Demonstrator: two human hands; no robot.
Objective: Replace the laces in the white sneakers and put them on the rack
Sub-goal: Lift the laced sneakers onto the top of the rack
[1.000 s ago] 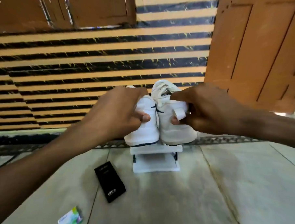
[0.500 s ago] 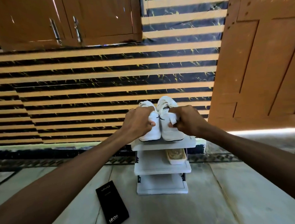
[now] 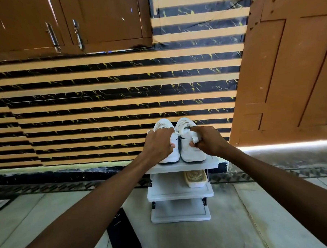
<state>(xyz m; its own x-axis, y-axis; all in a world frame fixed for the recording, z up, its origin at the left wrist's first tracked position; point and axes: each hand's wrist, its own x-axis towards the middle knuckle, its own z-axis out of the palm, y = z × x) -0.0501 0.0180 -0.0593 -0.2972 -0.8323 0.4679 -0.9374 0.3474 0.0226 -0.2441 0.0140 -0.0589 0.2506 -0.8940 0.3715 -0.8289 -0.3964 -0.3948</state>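
left sneaker (image 3: 164, 125): heel and near side covered by the left hand (image 3: 159, 145); the grip's fingertips are out of sight.
right sneaker (image 3: 190, 153): collar partly behind the right hand (image 3: 210, 142).
laces (image 3: 184, 128): too small to tell how they are threaded.
rack (image 3: 179, 167): top shelf mostly hidden under the sneakers.
tan container (image 3: 195, 179): rear part under the top shelf; contents unclear.
black box (image 3: 123, 236): cut off by the lower edge of the frame.
forearms: cut off at lower left and lower right.

One view only: head-worn, wide-angle, facing forward and down. The fingers (image 3: 160, 136) sit centre-frame, near; rack (image 3: 179, 168) directly beneath them, striped wall (image 3: 111, 100) beyond them.
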